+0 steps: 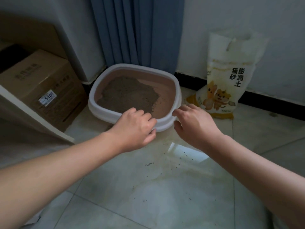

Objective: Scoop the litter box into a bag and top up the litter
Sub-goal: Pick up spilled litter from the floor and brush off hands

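At centre frame, one litter box (97,109) lies with its long axis left-to-right. Your left hand (133,128) curls over its near rim. Your right hand (194,124) spreads at its corner, grip unclear. One litter bag (231,76) stands at right.

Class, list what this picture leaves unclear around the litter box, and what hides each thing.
All in the head view:
1. Fingertips of the left hand, curled over the box rim: hidden by the hand itself.
2. Whether the right hand grips the rim or only touches it: unclear.
3. Small print on the litter bag: blurred.
4. Print on the carton: blurred. A white board hides its lower left.
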Available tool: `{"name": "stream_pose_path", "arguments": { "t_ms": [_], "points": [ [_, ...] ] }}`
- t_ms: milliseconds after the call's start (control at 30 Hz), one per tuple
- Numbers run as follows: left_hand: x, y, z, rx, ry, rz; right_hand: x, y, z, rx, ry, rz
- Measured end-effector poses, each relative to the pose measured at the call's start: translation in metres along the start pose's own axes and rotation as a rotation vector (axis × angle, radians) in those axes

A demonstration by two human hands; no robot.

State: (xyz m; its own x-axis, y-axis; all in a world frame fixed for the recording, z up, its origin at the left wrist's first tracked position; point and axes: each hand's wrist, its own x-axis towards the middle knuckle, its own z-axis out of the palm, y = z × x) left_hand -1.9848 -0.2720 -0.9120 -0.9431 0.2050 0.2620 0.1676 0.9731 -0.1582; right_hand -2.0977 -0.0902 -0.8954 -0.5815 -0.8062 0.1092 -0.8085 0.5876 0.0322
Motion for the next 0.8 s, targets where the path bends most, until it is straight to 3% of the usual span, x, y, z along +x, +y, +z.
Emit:
{"name": "stream_pose_path", "arguments": {
  "t_ms": [233, 467, 567, 667, 800],
  "points": [
    [0.013, 0.009, 0.045, -0.152, 0.035, -0.045, -0.003, 0.002, 0.033, 0.171, 0.015, 0.209],
    [0.014, 0.042, 0.102, -0.404, -0.044, -0.157, -0.044, 0.023, 0.075, 0.243, -0.064, 0.359],
    [0.018, 0.058, 0.119, -0.887, -0.137, -0.380, -0.056, 0.029, 0.096, 0.355, -0.092, 0.454],
    [0.029, 0.071, 0.128, -1.565, -0.202, -0.831, -0.067, 0.034, 0.114, 0.472, -0.085, 0.594],
    [0.033, 0.077, 0.137, -1.991, -0.259, -1.062, -0.078, 0.039, 0.132, 0.548, -0.090, 0.707]
  ]
}}
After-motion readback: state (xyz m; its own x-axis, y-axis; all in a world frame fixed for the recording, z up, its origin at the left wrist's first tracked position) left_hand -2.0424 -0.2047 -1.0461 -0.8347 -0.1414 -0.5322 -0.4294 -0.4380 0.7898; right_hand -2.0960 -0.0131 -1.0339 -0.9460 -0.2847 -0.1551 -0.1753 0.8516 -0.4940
